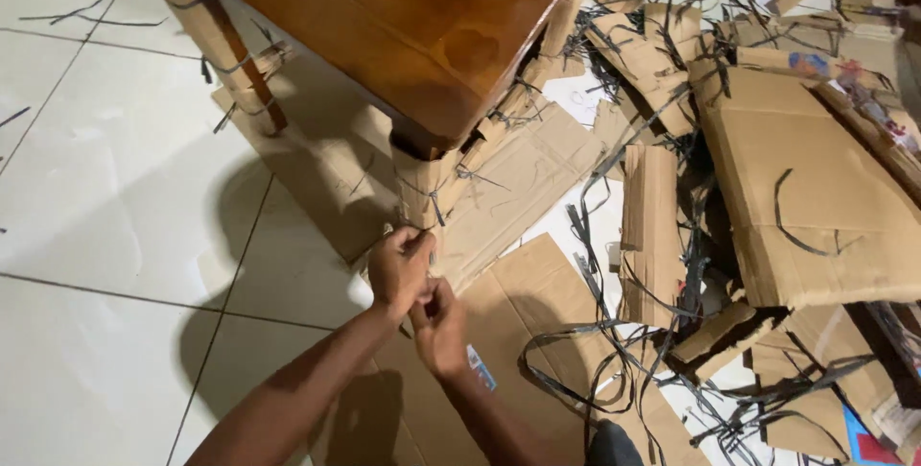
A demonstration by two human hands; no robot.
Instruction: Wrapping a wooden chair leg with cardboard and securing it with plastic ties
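Note:
A glossy brown wooden table [403,24] stands over the floor, its near leg wrapped in cardboard [422,192] tied with thin black strap. My left hand [398,269] grips the bottom of that cardboard wrap, fingers curled round it. Just below, my right hand [439,322] is closed, pinching something thin at the leg's base, touching the left hand. What it pinches is hidden by the fingers.
Flattened cardboard sheets [815,188] and tangled black plastic straps [595,332] lie heaped to the right. A second wrapped table leg [245,72] stands further back at the left. White floor tiles [106,216] spread to the left.

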